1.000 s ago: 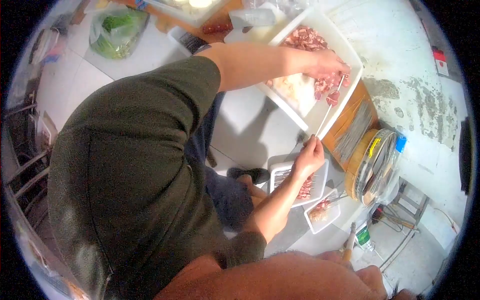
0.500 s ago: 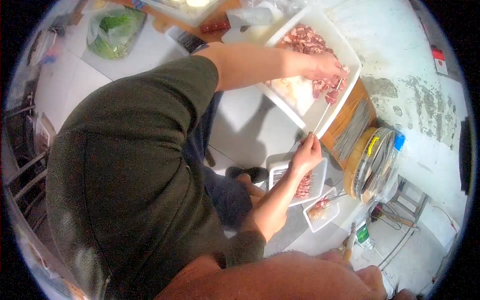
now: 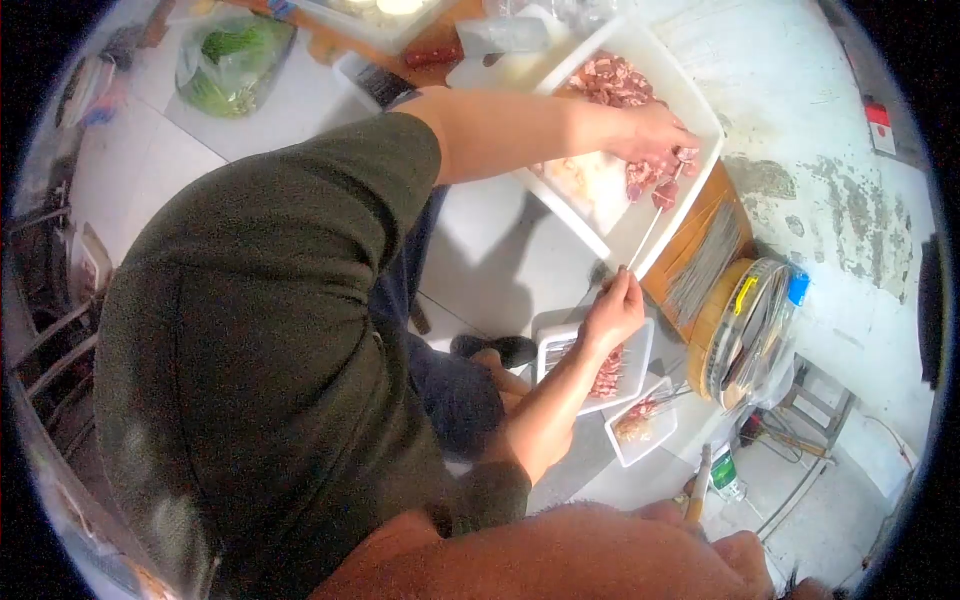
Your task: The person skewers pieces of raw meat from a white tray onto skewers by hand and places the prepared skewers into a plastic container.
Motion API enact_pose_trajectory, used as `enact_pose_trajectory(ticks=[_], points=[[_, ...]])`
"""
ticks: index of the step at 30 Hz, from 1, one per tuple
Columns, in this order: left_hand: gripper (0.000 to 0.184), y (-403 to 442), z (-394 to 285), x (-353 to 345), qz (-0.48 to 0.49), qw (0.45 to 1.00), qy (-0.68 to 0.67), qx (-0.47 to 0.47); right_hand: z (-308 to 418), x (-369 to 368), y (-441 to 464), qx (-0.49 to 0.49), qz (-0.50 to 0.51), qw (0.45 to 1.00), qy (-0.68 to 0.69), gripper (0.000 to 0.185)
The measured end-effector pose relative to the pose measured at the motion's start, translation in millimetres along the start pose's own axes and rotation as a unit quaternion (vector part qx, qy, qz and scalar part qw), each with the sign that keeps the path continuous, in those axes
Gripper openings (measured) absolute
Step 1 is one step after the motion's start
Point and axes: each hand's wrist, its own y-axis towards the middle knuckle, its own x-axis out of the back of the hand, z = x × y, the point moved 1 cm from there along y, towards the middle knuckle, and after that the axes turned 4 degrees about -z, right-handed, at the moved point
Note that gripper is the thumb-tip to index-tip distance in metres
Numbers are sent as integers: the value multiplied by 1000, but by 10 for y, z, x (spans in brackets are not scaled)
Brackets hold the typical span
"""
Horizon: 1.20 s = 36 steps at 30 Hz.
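My left hand (image 3: 655, 138) is over a white tub (image 3: 568, 218), its fingers closed around a piece of meat (image 3: 686, 155) at the upper end of a thin skewer. Another chunk of red meat (image 3: 664, 194) sits lower on that skewer (image 3: 645, 238). At the tub's near rim, my right hand (image 3: 614, 308) pinches the skewer's lower end, holding it slanted. Cut red meat (image 3: 612, 80) and a pale heap (image 3: 592, 185) lie in the tub. Under my right forearm, a white tray (image 3: 640, 352) holds skewered meat (image 3: 607, 372), partly hidden.
Bare skewers (image 3: 705, 262) lie on a wooden board beside a round wooden container (image 3: 722, 330). A smaller white tray (image 3: 630, 452) is on the tiled floor. A cleaver (image 3: 500, 36) lies beyond the tub. A bag of greens (image 3: 230, 65) rests at upper left; the wall (image 3: 800, 130) stands at right.
The fingers of my left hand have shifted slightly around the meat at the skewer's upper end. My right hand keeps its pinch and has barely moved.
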Motion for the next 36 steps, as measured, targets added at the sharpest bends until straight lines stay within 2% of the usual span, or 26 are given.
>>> enact_pose_trajectory(ticks=[3,6,9,11,13,15,18,27,30,36], points=[[26,-17,-51,10,-45,997,60,-7,16,-10,-6,1,1,1000,2,21],[25,-36,-80,2,-46,996,82,-11,-4,-8,1,-13,7,1000,13,21],[16,-23,-33,-10,-74,992,95,-49,1,-10,5,-23,14,1000,16,20],[15,14,-1,53,-20,969,192,-155,8,-21,-1,-24,15,999,17,20],[16,80,31,78,-1,978,145,-147,1,-26,-2,-23,8,999,21,20],[19,91,8,41,-14,999,-49,-19,-12,-12,10,-15,9,1000,11,20],[18,56,-12,54,-3,999,-2,-32,-9,5,12,-2,14,1000,-4,20],[19,173,38,76,-12,1000,-8,-25,26,5,5,-6,7,1000,-24,20],[18,55,-19,39,-58,986,116,-106,34,0,6,-15,7,1000,-19,20],[17,66,97,26,-53,989,42,-128,-14,-11,12,-9,-2,1000,-10,20]])
